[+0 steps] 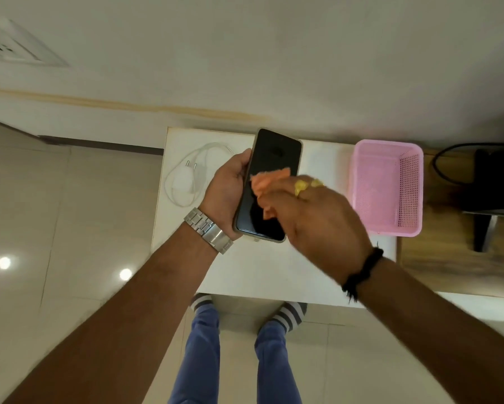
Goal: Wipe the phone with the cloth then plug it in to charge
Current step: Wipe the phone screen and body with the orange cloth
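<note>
The phone [269, 182] is held up above the white tabletop [274, 266], screen towards the camera, cradled along its long edge by the left hand [227, 185]. That hand is curled about halfway closed, the palm behind the back of the phone and the thumb lying along the near edge. The phone is judged to be light, rigid and flat, with a glossy glass face that is likely slippery and easily cracked if dropped; it is best taken by the two long side edges, as is done here, so that the screen is left free.

The cloth [269, 183] is a small orange piece, soft and limp, bunched so that it conforms to whatever is pressed under it. It is pinched in the fingertips of the right hand [317, 217], which is mostly closed around it, and it is pressed against the middle of the screen. The right hand is blurred, so the exact finger placement cannot be told.

Beyond the left hand, on its outer side, the white charger [183, 177] lies on the tabletop with its thin cable looped around it, untouched. The cable is judged light and floppy; the stiff plug body is the better place to take hold. A wall socket [15, 43] is seen far beyond the left hand. A pink basket [387, 185] stands just past the right hand.
</note>
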Motion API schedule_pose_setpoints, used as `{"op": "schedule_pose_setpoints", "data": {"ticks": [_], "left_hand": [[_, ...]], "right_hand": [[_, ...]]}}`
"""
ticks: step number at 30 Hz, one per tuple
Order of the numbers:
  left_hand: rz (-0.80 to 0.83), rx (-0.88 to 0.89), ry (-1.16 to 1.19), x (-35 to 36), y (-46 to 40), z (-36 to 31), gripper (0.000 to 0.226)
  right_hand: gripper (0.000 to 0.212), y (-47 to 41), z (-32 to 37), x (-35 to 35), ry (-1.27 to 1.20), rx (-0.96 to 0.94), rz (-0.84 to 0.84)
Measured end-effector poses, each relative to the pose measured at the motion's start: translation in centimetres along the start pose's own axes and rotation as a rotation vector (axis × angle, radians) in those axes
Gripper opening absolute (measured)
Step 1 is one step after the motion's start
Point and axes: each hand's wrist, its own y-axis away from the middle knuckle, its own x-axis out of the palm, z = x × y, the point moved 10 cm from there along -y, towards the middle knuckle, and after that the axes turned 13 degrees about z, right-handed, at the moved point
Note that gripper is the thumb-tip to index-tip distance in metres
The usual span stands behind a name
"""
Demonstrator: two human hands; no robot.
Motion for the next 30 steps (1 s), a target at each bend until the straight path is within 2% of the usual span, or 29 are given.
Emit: {"op": "schedule_pose_setpoints", "data": {"ticks": [3,5,8,10,13,15,20,23,25,27,30], "left_hand": [[0.029,0.001,-0.061,0.6,-0.2,0.4,0.047],[-0.001,0.016,-0.07,0.3,-0.3,-0.2,0.045],[-0.064,0.013,-0.129,-0.8,0.0,-1.1,0.036],[-0.057,-0.02,-0.147,-0.7,0.0,-0.7,0.038],[-0.027,-0.007,-0.128,-0.4,-0.5,0.0,0.045],[-0.029,0.007,-0.11,-0.3,-0.5,-0.1,0.044],[-0.109,0.026,-0.206,-1.9,0.2,-1.3,0.04],[-0.057,0.024,-0.153,-0.6,-0.1,-0.5,0.043],[-0.059,0.046,-0.138,-0.2,-0.3,-0.8,0.046],[-0.11,0.078,-0.162,-0.6,-0.1,-1.8,0.044],[-0.207,0.12,-0.249,-1.5,0.4,-2.7,0.043]], "right_hand": [[0.029,-1.7,-6.4,-4.0,-0.023,0.233,-0.166],[0.024,-1.5,-6.5,-4.7,0.022,0.241,-0.233],[0.028,0.4,-1.4,-0.6,0.051,0.065,-0.055],[0.036,0.5,-1.1,-0.1,0.052,0.026,0.025],[0.033,-1.2,-6.1,-3.3,0.018,0.188,-0.108],[0.03,-1.4,-6.7,-4.1,0.024,0.218,-0.153],[0.033,1.6,-0.2,1.2,0.006,0.001,0.027],[0.037,-0.1,-3.9,-1.1,-0.037,0.103,-0.044],[0.031,-0.7,-5.3,-1.9,-0.019,0.165,-0.096],[0.03,0.0,-3.2,-0.4,0.021,0.139,-0.057],[0.031,2.8,-0.3,2.1,-0.044,0.037,0.002]]}}
